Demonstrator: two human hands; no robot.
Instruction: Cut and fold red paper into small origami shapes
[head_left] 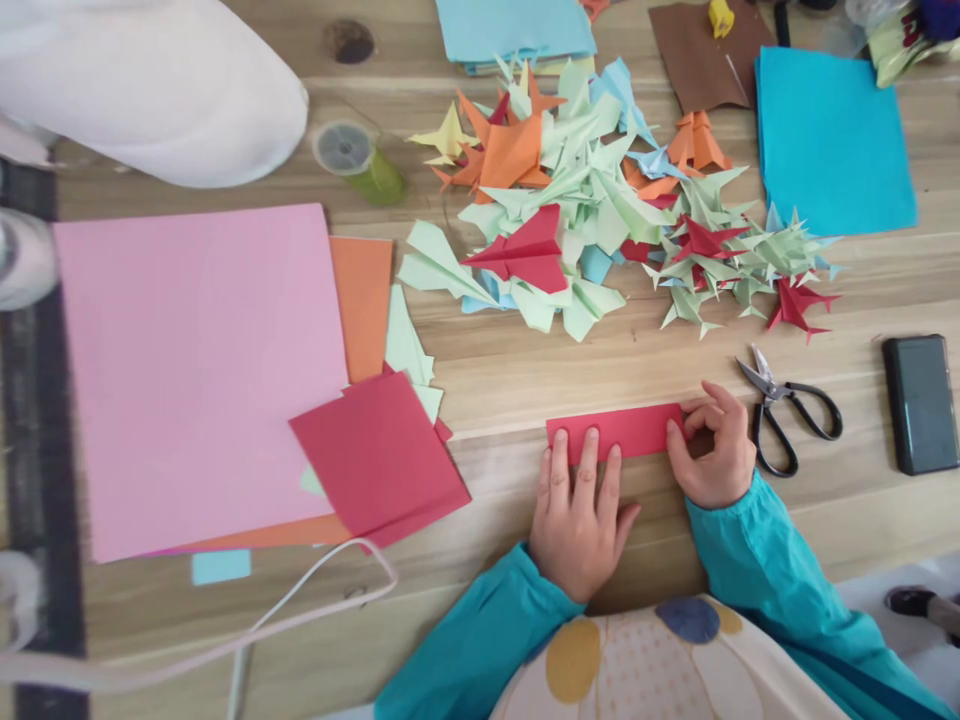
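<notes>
We've L hand flat on red strip, fingers spread; R hand pinches its 3-o'clock end, scissors @ R hand's 2-o'clock.

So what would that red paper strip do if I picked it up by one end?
The red paper strip looks thin, so it's probably very light. It lies flat and straight, so it may bend only a little. It might slide easily on the smooth-looking wooden table if the left hand weren't resting on it.
</notes>
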